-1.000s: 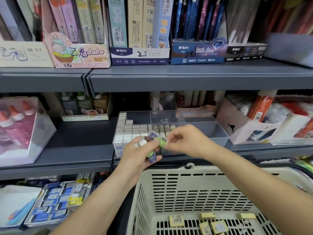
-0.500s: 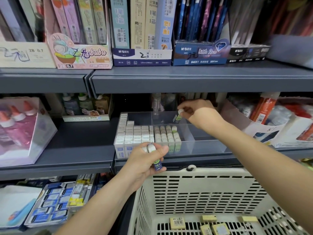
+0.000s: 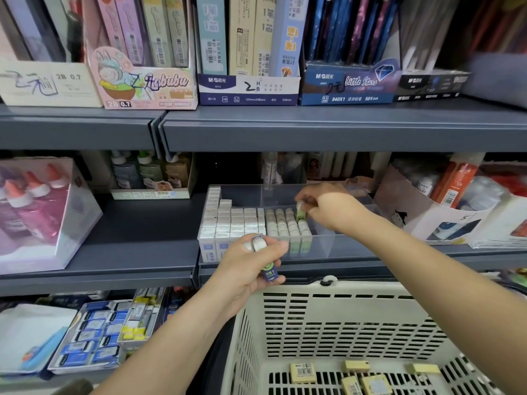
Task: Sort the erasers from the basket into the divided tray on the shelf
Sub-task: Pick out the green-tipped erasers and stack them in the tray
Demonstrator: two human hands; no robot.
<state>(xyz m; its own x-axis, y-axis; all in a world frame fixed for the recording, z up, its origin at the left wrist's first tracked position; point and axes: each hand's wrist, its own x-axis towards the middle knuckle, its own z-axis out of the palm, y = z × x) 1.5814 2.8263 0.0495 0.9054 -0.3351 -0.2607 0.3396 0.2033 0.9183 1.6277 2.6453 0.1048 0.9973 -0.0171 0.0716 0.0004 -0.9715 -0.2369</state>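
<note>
A clear divided tray (image 3: 336,246) sits on the middle shelf. Its left compartment holds rows of white erasers (image 3: 231,220); the middle one holds rows of green-sleeved erasers (image 3: 285,226). My right hand (image 3: 328,206) pinches one green-sleeved eraser (image 3: 300,211) upright over the far end of the green rows. My left hand (image 3: 251,266) grips a few erasers (image 3: 263,252) in front of the tray, above the basket's rim. The cream plastic basket (image 3: 328,317) stands below, with several yellow erasers (image 3: 303,372) on its bottom.
The grey upper shelf (image 3: 313,126) hangs low over the tray. Glue bottles in a clear box (image 3: 42,206) stand at left, a cardboard box (image 3: 422,212) at right of the tray. Blue eraser packs (image 3: 94,340) lie on the lower shelf.
My right hand took an eraser from my left hand, carried it to the back of the tray, and has now lowered it onto the far end of the green rows. The left hand stayed put.
</note>
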